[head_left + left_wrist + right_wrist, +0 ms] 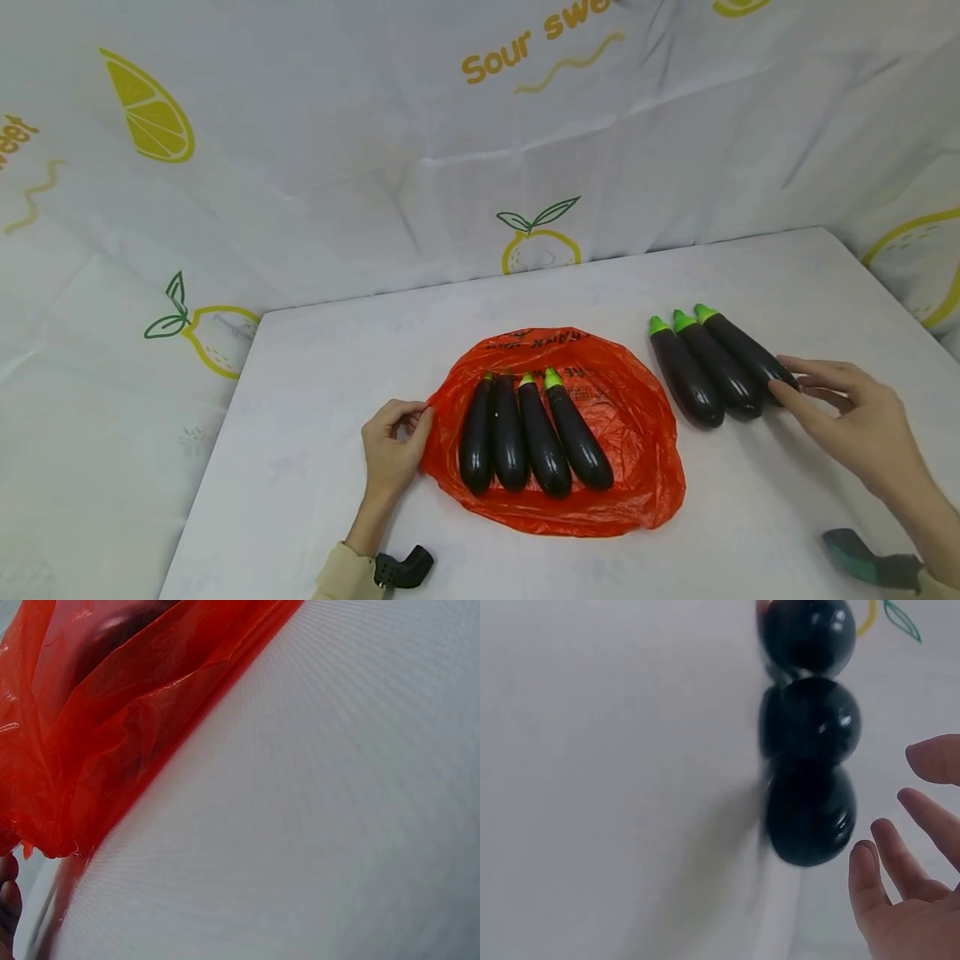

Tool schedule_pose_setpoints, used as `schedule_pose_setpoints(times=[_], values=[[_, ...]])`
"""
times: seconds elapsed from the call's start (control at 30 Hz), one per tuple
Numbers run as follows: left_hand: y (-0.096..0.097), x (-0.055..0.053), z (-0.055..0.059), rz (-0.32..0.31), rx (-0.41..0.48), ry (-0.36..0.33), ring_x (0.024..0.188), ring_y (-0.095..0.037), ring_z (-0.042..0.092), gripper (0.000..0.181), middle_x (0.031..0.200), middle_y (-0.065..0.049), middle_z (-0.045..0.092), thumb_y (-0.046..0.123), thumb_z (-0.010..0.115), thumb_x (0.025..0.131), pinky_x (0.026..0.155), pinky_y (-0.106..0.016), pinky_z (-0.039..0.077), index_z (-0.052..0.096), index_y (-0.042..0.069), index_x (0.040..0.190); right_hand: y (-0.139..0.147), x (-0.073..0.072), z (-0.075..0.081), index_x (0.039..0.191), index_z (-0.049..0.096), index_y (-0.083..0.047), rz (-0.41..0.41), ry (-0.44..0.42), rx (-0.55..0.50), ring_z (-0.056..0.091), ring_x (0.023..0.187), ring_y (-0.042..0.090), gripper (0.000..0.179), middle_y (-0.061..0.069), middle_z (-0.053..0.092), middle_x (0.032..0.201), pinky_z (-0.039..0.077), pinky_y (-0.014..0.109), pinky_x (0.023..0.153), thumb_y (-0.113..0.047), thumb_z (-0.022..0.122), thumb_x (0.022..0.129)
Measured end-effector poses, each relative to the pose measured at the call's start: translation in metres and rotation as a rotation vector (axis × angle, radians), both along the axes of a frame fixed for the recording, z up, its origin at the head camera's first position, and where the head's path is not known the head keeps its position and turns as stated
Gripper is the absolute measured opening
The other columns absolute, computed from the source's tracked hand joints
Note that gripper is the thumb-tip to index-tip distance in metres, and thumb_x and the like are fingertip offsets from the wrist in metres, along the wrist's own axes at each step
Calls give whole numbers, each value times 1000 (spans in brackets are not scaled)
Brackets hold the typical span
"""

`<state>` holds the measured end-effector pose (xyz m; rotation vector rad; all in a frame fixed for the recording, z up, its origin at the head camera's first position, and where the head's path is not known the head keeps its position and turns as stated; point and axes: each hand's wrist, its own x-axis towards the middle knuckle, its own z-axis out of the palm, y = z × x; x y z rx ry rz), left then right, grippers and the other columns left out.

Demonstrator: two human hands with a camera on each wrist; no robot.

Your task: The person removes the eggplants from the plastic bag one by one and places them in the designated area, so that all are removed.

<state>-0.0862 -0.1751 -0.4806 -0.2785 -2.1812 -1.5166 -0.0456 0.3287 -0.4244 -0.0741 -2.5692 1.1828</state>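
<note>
A red plastic bag (pixel 637 467) lies spread out, with several dark eggplants (pixel 510 442) side by side on it, their green tops pointing away. My left hand (pixel 393 442) pinches the bag's left edge between thumb and fingers; the left wrist view shows the gathered red film (pixel 112 750) and only a bit of fingertips. To the right of the bag, three more eggplants (pixel 686 375) lie together on the table. My right hand (pixel 862 417) is around the near end of the rightmost one, thumb and fingers spread. In the right wrist view, the fingers (pixel 900 859) stand apart beside the rounded eggplant ends (pixel 810 814).
The table is covered with a white cloth (pixel 315 433). Behind it hangs a white curtain (pixel 337 167) printed with lemons and lettering. Each wrist carries a dark strapped device, the left one (pixel 405 568) lying close over the table's near part.
</note>
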Motion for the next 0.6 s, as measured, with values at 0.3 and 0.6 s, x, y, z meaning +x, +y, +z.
schedule_pose_setpoints(times=[0.3, 0.6], values=[[8, 6, 22, -25, 20, 36, 65, -10, 55, 9, 71, -20, 63, -18, 70, 81, 65, -9, 49, 72, -10, 86, -30, 8, 11, 117, 71, 7, 124, 108, -70, 59, 90, -16, 37, -32, 65, 109, 44, -4, 84, 14, 75, 81], [-2, -1, -4, -19, 19, 39, 67, -5, 56, 12, 72, -16, 65, -12, 73, 83, 65, -10, 49, 75, -2, 88, -58, 15, 20, 116, 69, 9, 198, 124, -85, 61, 90, -13, 42, -28, 67, 109, 46, -2, 84, 18, 77, 76]])
